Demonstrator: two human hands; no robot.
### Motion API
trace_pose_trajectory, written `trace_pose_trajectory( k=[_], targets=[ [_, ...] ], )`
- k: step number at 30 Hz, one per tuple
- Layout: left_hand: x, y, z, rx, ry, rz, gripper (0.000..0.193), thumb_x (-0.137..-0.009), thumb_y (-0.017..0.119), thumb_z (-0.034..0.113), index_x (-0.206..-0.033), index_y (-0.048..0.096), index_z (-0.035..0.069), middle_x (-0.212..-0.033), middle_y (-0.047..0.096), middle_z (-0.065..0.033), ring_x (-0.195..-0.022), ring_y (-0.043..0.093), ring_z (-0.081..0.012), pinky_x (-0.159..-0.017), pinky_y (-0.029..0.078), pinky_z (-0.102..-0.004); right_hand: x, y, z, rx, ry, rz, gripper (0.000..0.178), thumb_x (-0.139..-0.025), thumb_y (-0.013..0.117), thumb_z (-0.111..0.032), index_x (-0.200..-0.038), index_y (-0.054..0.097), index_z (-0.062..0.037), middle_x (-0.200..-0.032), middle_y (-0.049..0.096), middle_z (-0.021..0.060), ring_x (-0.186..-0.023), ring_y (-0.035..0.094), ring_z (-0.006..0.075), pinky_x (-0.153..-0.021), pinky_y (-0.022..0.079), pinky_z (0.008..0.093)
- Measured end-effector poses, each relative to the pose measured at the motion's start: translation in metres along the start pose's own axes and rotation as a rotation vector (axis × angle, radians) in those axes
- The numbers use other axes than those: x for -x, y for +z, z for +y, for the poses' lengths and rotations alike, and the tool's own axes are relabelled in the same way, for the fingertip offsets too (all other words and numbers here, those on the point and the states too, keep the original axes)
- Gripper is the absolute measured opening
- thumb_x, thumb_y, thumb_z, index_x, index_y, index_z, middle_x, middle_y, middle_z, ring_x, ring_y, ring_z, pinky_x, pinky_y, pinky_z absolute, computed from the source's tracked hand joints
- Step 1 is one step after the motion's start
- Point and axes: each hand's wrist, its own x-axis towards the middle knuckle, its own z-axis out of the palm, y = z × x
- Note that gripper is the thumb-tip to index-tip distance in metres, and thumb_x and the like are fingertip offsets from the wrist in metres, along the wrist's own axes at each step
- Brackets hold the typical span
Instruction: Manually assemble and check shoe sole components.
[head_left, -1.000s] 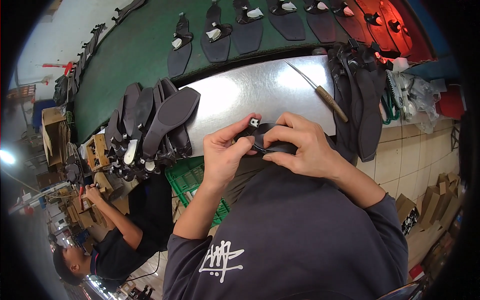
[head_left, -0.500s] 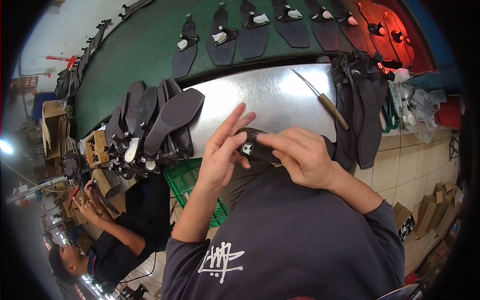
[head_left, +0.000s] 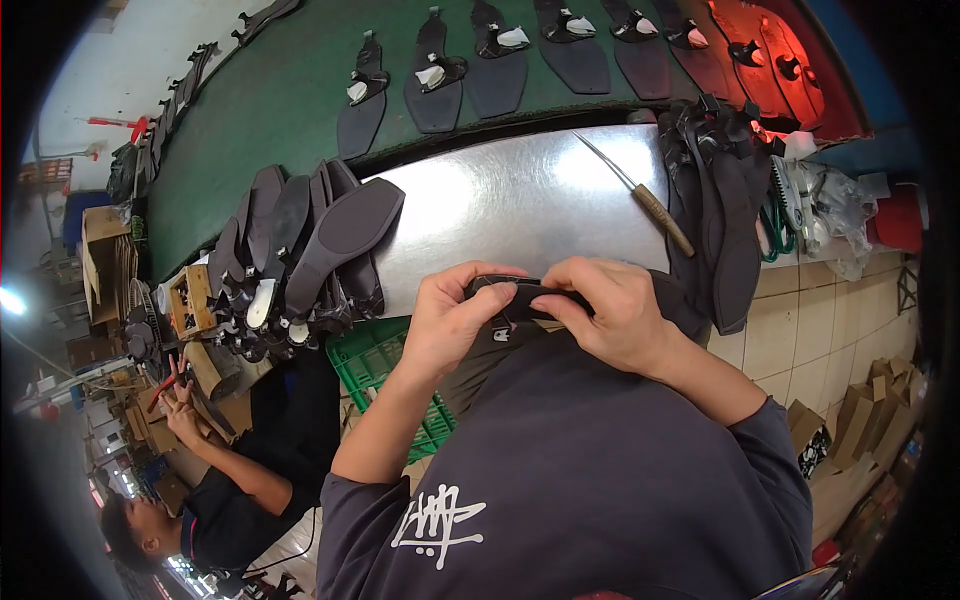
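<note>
A dark sandal sole with a strap (head_left: 524, 304) is pinched between my two hands, just in front of the metal work surface's near edge. My left hand (head_left: 450, 318) grips one end, thumb on the near side and fingers behind. My right hand (head_left: 618, 318) pinches the sole's edge farther right between thumb and bent fingers. A small pale buckle-like piece (head_left: 501, 334) hangs below the left thumb. Part of the sole is hidden by my fingers. Beyond my right hand, an awl (head_left: 662, 218) with a wooden handle lies on the metal surface (head_left: 500, 200).
Dark soles (head_left: 345, 225) are heaped on the left, others (head_left: 735, 230) on the right. Sandals in a row (head_left: 432, 100) lie on the green bench (head_left: 260, 110). A green crate (head_left: 370, 360) stands below. At lower left a co-worker (head_left: 240, 470) holds a red-handled tool (head_left: 163, 391).
Both hands have tilted the sandal, so its edge now shows. My left fingers, spread before, have closed around it. My right hand has shifted from pointing at the strap to pinching the sole.
</note>
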Motion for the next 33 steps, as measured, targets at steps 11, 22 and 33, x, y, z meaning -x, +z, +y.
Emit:
trace_pose_trajectory(
  k=[11,22,33],
  targets=[
    [-0.009,0.0,-0.005,-0.008,0.028,0.042,0.011,-0.087,0.067,0.009,-0.094,0.067,0.0,-0.082,0.067,-0.0029,-0.069,0.06,-0.006,-0.059,0.05,-0.021,-0.008,0.002,0.006,-0.1,0.095,-0.014,0.014,-0.078,0.072,-0.01,-0.087,0.064,-0.0032,-0.072,0.065,0.0112,-0.063,0.064,0.0263,-0.056,0.049,0.0341],
    [0.027,-0.02,-0.037,-0.105,0.513,0.194,0.017,-0.084,0.066,0.018,-0.094,0.068,0.004,-0.073,0.064,-0.0039,-0.072,0.061,-0.0099,-0.065,0.05,-0.0252,-0.031,-0.018,0.035,-0.188,0.103,-0.169,0.019,-0.095,0.049,-0.006,-0.095,0.062,0.0077,-0.097,0.065,0.011,-0.091,0.059,0.0153,-0.083,0.046,0.0276],
    [0.012,-0.026,-0.091,0.796,0.11,0.28,0.033,-0.092,0.055,0.023,-0.123,0.06,0.013,-0.095,0.062,0.0012,-0.088,0.061,-0.0131,-0.069,0.055,-0.0296,-0.01,-0.031,0.102,0.836,-0.041,-0.025,0.032,-0.085,0.062,-0.02,-0.106,0.066,0.0036,-0.093,0.065,0.0263,-0.086,0.061,0.0401,-0.08,0.048,0.0467]
  ],
)
